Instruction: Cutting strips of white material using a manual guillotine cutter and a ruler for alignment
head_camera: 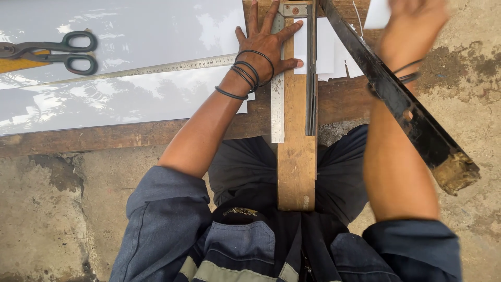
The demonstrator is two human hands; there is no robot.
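My left hand [266,44] lies flat with fingers spread, pressing a white sheet strip [300,47] against a wooden plank [296,162] that runs toward my lap. Several black bands circle that wrist. My right hand [415,23] is raised at the top right, blurred, with its fingers closed on a small white cut piece [377,13]. A black cutter lever [396,99] slants from the top centre down to a worn handle [455,172] and crosses in front of my right wrist. A thin dark blade bar [311,78] lies along the plank.
A large glossy white sheet [130,89] covers the wooden board [104,134] at left, with black-handled shears [62,52] and a long steel ruler [156,68] on it. A short steel ruler [277,104] lies beside the plank. Cut white pieces [334,52] are stacked behind. Rough concrete floor [52,209] lies all around.
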